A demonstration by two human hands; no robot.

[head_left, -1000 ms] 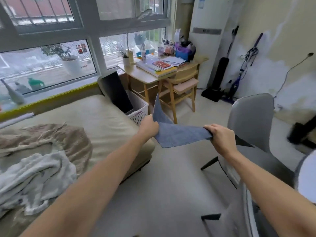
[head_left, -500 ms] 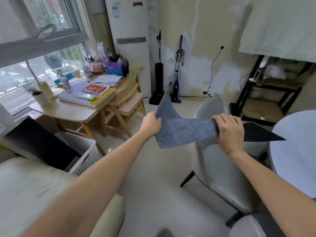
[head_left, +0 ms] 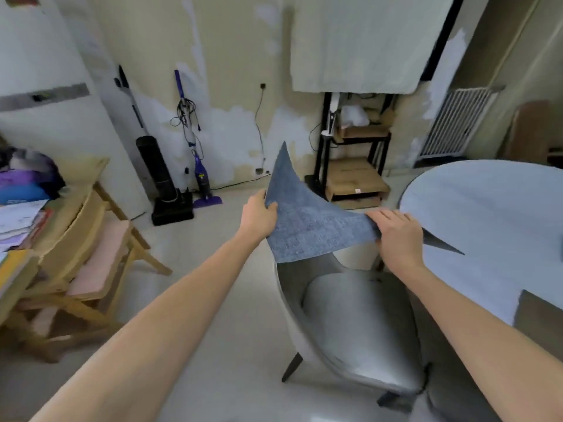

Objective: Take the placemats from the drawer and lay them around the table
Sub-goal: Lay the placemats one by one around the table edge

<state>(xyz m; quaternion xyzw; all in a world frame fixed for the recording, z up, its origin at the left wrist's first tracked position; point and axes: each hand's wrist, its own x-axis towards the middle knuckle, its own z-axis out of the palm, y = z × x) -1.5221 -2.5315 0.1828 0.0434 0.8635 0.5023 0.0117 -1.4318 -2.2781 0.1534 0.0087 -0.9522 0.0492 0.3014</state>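
Note:
A blue-grey placemat (head_left: 307, 220) hangs in the air between my two hands, one corner sticking up. My left hand (head_left: 259, 214) grips its left edge. My right hand (head_left: 396, 233) grips its right side, and a dark corner of the mat pokes out past that hand over the table's edge. The round pale table (head_left: 493, 214) lies to the right. Another dark grey placemat (head_left: 539, 318) lies flat on the table near its front right edge.
A grey padded chair (head_left: 356, 324) stands directly below my hands, against the table. A wooden chair (head_left: 88, 257) and a cluttered desk are at the left. Vacuum cleaners (head_left: 164, 184) and a black shelf with boxes (head_left: 353, 166) line the far wall.
The view has swung right from the bed and window toward the round table. Both hands keep holding the placemat, which now sits over the grey chair beside the table.

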